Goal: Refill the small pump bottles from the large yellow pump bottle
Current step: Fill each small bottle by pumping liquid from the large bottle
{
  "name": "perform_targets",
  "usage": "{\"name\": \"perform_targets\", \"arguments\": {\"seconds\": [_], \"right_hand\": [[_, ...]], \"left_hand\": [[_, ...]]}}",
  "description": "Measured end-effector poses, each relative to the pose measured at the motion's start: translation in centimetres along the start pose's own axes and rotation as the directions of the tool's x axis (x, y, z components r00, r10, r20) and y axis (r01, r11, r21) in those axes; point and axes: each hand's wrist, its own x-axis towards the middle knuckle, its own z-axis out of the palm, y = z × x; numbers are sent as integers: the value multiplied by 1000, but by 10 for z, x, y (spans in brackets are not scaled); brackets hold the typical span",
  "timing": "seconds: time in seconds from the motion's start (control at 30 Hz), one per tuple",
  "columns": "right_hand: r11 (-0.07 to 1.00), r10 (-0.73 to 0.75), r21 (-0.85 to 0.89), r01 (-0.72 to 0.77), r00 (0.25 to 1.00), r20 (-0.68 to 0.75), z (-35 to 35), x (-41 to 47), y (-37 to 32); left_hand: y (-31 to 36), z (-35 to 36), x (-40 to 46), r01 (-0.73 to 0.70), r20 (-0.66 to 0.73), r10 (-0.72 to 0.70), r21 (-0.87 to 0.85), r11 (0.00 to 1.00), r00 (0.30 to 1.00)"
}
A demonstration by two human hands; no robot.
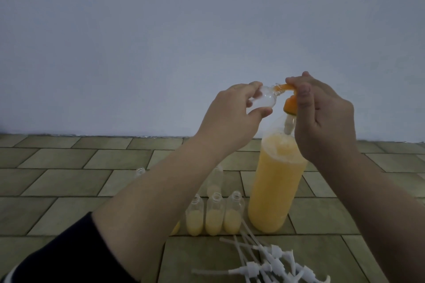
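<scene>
The large yellow pump bottle (274, 188) stands on the tiled floor, mostly full of yellow liquid. My right hand (322, 117) grips its orange pump head (357, 96), fingers over the top. My left hand (232, 110) holds an empty clear small bottle (104, 100) tilted sideways, its mouth touching the orange spout. Three open small bottles (215, 216) stand in a row in front, each about half full of yellow liquid. Another clear small bottle (215, 179) stands behind them, partly hidden by my left forearm.
A heap of white pump tops with long tubes (271, 262) lies on the floor at the lower right. One more open bottle mouth (140, 171) shows left of my forearm. A pale wall (161, 30) rises behind the tiled floor (69, 181).
</scene>
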Motion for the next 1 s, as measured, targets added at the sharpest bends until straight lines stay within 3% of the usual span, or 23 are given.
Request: {"name": "perform_targets", "arguments": {"seconds": [0.23,0.4,0.67,0.87,1.0], "right_hand": [[999,-35,22,35,999,-2,-13,11,-6],[998,11,65,-5,996,-87,0,0,-1],[998,-17,53,17,1000,-2,-7,11,-7],[999,10,52,-6,997,-77,0,2,0],[999,38,40,-37,998,-42,3,-1,3]], "left_hand": [[6,-7,5,-27,-14,27,0,1000,1000],[5,-1,0,-15,-8,15,2,1000,1000],[4,-8,2,-2,-7,1,-14,1000,1000],[3,-1,4,-25,-5,25,-27,999,1000],[-1,3,3,-2,18,2,-22,1000,1000]]}}
